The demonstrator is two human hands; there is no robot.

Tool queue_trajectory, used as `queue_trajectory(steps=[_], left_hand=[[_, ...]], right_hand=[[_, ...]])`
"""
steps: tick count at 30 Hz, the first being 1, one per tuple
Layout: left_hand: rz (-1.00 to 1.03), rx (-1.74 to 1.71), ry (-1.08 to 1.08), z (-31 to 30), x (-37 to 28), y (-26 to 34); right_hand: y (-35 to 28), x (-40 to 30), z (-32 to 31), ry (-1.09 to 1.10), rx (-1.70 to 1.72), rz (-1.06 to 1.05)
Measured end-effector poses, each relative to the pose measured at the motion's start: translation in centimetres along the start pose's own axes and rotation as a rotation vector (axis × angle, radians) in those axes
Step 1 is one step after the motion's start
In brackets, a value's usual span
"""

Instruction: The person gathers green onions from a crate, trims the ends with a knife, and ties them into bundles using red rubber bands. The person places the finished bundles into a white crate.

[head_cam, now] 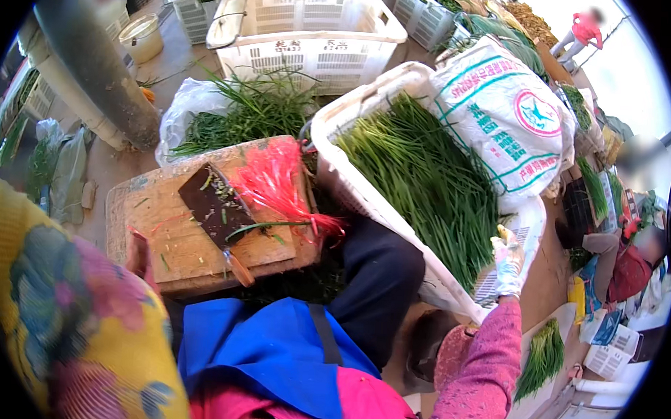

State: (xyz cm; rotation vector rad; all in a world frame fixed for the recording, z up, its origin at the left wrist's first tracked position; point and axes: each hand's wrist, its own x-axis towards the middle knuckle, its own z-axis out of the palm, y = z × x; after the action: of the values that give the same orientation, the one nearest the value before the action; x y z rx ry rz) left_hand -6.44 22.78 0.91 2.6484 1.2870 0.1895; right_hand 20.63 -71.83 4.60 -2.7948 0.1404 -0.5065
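Note:
My right hand [508,264], in a stained white glove, is inside the near right end of a white plastic crate [370,203], beside long green leafy stalks [428,174] that look like garlic chives. Whether its fingers hold any is unclear. My left hand is out of view. Before me, a cleaver [216,203] with a wooden handle lies on a worn wooden board [147,222], green scraps on its dark blade. A bundle of pink plastic strips [274,178] lies at the board's right side, with one green stalk across the cleaver and the strips.
A white printed woven sack [500,115] covers the crate's far right corner. Behind the board, greens [250,108] lie on clear plastic. An empty white crate [315,49] stands beyond. A thick post [93,54] rises at left. Other people are at right and far back.

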Motion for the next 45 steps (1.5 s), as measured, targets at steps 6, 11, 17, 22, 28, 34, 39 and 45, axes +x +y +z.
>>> queue_trajectory(steps=[6, 11, 17, 22, 28, 34, 39, 45], left_hand=[[0.348, -0.253, 0.201, -4.2, -0.8, 11.3], [0.736, -0.490, 0.139, -8.7, -6.1, 25.3], [0.937, -0.547, 0.010, -10.8, -11.3, 32.4], [0.917, -0.528, -0.038, -11.1, -12.9, 32.5], [0.886, -0.525, -0.048, -10.6, -13.6, 33.0], [0.899, -0.557, -0.059, -9.3, -13.6, 34.8], [0.927, -0.578, -0.058, -8.6, -13.9, 36.3], [0.934, -0.619, -0.047, -8.4, -14.3, 37.5]], right_hand=[[-1.3, 0.3, -2.7, -0.150, -0.094, 0.142], [6.2, -1.3, -0.5, -0.408, 0.296, 0.377], [-0.3, -1.2, -0.8, -0.883, -0.090, 0.443], [-3.0, -2.3, 0.7, -1.177, -0.384, 0.481], [-2.1, -5.1, 3.4, -1.109, -0.420, 0.335], [-3.1, -4.2, 3.2, -1.027, -0.224, 0.505], [-0.7, -5.3, 4.0, -1.046, -0.109, 0.532], [-2.4, -4.4, 2.9, -1.248, -0.175, 0.550]])
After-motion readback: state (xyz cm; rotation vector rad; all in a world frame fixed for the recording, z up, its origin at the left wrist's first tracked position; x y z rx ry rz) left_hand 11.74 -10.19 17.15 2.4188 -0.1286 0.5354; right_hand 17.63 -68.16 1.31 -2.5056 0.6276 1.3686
